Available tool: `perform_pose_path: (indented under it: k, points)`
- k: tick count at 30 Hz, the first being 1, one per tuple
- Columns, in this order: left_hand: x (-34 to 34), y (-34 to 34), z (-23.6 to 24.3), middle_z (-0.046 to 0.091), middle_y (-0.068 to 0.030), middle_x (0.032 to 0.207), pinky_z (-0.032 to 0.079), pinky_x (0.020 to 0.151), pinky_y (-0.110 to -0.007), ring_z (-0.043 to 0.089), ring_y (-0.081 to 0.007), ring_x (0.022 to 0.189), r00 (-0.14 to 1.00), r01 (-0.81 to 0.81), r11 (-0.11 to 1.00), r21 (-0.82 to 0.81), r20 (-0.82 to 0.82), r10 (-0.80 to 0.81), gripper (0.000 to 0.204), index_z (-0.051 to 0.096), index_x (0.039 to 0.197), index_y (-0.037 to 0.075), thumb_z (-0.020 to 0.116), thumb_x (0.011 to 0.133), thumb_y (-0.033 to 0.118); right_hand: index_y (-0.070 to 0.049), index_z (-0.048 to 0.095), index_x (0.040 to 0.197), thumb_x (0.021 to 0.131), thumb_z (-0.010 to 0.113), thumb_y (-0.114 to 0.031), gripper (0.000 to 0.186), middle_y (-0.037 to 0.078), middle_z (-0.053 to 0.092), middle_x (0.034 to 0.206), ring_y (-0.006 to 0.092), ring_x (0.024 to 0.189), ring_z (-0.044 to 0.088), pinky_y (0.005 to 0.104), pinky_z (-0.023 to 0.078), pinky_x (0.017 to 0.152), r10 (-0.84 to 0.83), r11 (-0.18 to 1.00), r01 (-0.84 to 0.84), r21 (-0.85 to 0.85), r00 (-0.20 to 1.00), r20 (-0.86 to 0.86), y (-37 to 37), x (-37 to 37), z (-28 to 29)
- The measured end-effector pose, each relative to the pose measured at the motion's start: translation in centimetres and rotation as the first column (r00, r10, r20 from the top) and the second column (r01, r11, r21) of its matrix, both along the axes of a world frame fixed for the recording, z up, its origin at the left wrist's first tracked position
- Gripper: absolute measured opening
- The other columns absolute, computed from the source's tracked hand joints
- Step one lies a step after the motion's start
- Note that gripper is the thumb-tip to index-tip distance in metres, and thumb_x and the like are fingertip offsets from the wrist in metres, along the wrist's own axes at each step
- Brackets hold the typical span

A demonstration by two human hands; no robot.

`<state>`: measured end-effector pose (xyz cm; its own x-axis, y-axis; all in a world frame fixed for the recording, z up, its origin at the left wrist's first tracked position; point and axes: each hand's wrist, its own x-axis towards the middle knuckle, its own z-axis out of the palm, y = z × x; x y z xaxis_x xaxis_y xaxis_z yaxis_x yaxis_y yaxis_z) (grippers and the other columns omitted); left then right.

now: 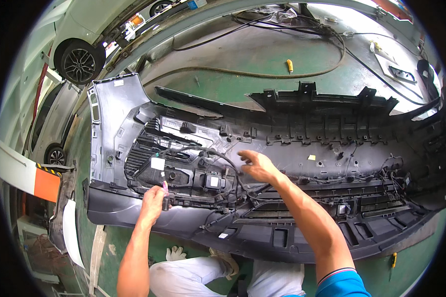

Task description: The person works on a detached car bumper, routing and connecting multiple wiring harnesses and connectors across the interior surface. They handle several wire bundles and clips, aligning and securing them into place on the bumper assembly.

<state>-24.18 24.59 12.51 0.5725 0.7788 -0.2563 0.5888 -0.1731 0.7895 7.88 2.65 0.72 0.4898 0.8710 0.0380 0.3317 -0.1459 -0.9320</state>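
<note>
A large dark car bumper cover [116,106] lies inner side up in front of me. My left hand [152,204] is closed at its near left edge, pinching a short wiring lead [165,187] with pinkish-purple wires. Whatever is under the fingertips is hidden. My right hand [258,167] hovers over the middle of the bumper with its fingers apart, holding nothing. Just left of it runs a black wiring harness [226,159] that loops down across the bumper. Between the hands sits a square black sensor module [214,181] with a white label.
More wiring [389,173] bunches at the bumper's right. Beyond it, a hose [282,75] and a yellow-handled tool [290,66] lie on the green floor. A glove [175,253] rests by my legs, another yellow tool [394,260] at lower right. Cars stand at left, one with a black wheel [79,62].
</note>
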Motion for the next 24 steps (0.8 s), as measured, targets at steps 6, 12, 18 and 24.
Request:
perform_pose_path:
  k: [6, 12, 18, 24]
  points:
    - [-1.9, -1.8, 1.8, 0.058, -0.0045, 0.074, 0.053, 0.055, -0.032, 0.059, -0.0148, 0.057, 0.988, -0.141, 0.989, -0.032, -0.063, 0.139, 0.029, 0.058, 0.086, 0.0, 0.052, 0.102, 0.024, -0.003, 0.069, 0.122, 0.083, 0.066, -0.018, 0.042, 0.019, 0.075, 0.106, 0.0385, 0.103, 0.071, 0.0437, 0.056, 0.091, 0.026, 0.933, 0.07, -0.354, 0.965, 0.26, -3.2, -1.1, -7.6]
    - [-2.7, -0.6, 2.4, 0.062, -0.0111, 0.071, 0.055, 0.058, -0.038, 0.064, -0.0188, 0.064, 0.938, -0.09, 0.994, 0.065, -0.329, 0.107, 0.036, 0.062, 0.083, -0.004, 0.056, 0.098, 0.028, -0.006, 0.069, 0.113, 0.081, 0.063, -0.017, 0.035, 0.018, 0.073, 0.109, 0.0358, 0.11, 0.068, 0.0422, 0.056, 0.094, 0.192, 0.929, -0.051, -0.367, 0.913, 0.36, -3.0, -4.6, -12.6]
    - [-3.4, 0.2, 1.6, 0.071, -0.0248, 0.085, 0.052, 0.081, -0.051, 0.069, -0.0447, 0.087, 0.802, 0.155, 0.903, 0.4, -0.584, 0.121, 0.035, 0.07, 0.09, -0.003, 0.061, 0.093, 0.031, -0.006, 0.069, 0.112, 0.083, 0.065, -0.013, 0.03, 0.016, 0.071, 0.105, 0.036, 0.11, 0.066, 0.0434, 0.055, 0.093, 0.149, 0.94, -0.035, -0.34, 0.937, 0.316, -3.3, -4.0, -14.1]
    - [-3.7, 1.2, 1.4, 0.07, -0.0212, 0.097, 0.051, 0.082, -0.056, 0.067, -0.0443, 0.094, 0.697, 0.351, 0.766, 0.538, -0.697, 0.17, 0.019, 0.065, 0.093, 0.001, 0.065, 0.093, 0.02, -0.007, 0.07, 0.113, 0.085, 0.065, -0.015, 0.029, 0.019, 0.07, 0.109, 0.0393, 0.105, 0.067, 0.0468, 0.055, 0.09, 0.174, 0.947, -0.116, -0.3, 0.97, 0.172, -4.3, -6.9, -12.0]
